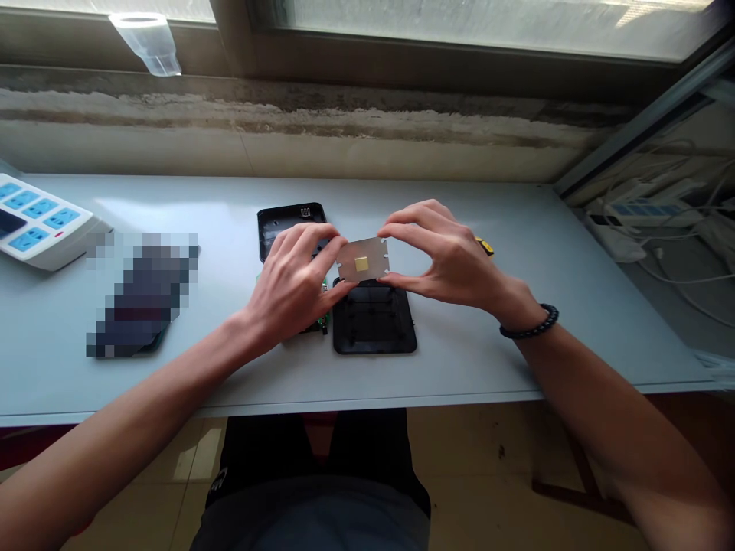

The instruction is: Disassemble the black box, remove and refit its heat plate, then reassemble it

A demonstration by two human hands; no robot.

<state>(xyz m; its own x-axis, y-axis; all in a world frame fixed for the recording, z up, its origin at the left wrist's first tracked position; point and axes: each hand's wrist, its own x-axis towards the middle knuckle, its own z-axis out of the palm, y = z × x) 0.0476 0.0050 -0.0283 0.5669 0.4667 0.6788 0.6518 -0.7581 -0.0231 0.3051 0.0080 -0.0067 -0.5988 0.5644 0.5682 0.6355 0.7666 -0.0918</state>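
Both hands hold a small silver metal plate [364,260] with a yellow square in its middle, a little above the table. My left hand [295,283] pinches its left edge with thumb and fingers. My right hand [445,252] pinches its right edge. Right below the plate lies a black plastic cover [374,323], inner side up. Another black housing part [282,222] lies behind my left hand. A green circuit board [325,304] peeks out under my left hand, mostly hidden.
A white power strip with blue sockets [35,220] sits at the far left of the pale table [517,344]. A blurred dark object [143,295] lies left of my hands. A yellow-and-black item [485,246] shows behind my right hand. Cables and strips [648,214] lie at right.
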